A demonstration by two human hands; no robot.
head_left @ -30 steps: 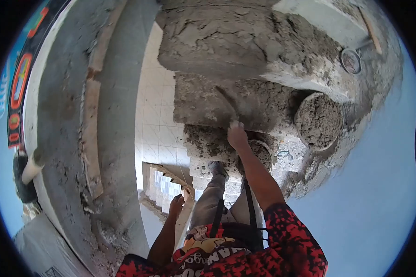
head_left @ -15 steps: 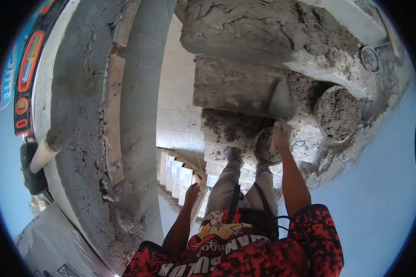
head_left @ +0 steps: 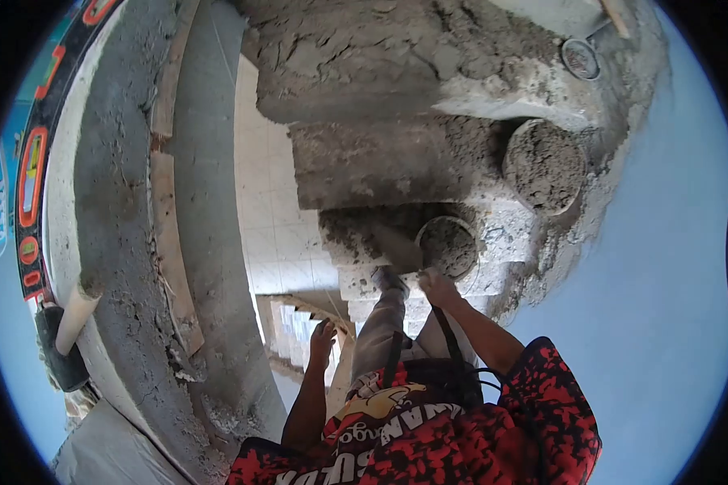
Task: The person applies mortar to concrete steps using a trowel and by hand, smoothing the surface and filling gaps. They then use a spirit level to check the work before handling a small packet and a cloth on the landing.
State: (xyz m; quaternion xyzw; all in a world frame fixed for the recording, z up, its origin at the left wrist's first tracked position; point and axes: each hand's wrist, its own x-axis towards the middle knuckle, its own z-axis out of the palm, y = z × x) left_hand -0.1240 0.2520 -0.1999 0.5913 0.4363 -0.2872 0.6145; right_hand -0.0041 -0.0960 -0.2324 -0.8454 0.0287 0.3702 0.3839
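Right hand (head_left: 437,287) is wrapped around the handle end of a trowel (head_left: 395,247), knuckles up, so most of the handle is hidden. The blade is pretty blurred, but it sits out over the dark, gritty step (head_left: 341,236), just left of the near bucket (head_left: 476,243). Can't tell if it's touching the step or the rim, or whether there's any mortar on it.

Handling-wise, I'd guess the trowel is light and stiff, with a thin blade that gets nose-heavy once loaded. The handle's the place to hold it, close to the blade for control. Gritty fingers could make it a bit slick. The mortar (head_left: 450,247) in the bucket looks thick and lumpy, so probably heavy and kinda sticky. Same look in the bigger bucket (head_left: 555,212) up and to the right.

Right arm slants forward and inward from the red-and-black sleeve (head_left: 552,396), forearm angled down, hand by the near edge of the bucket.

Left hand (head_left: 322,341) is off to the side, well apart from the trowel, forearm pointing forward, fingers loosely bent. Looks like nothing's in it, though it's small in the view.
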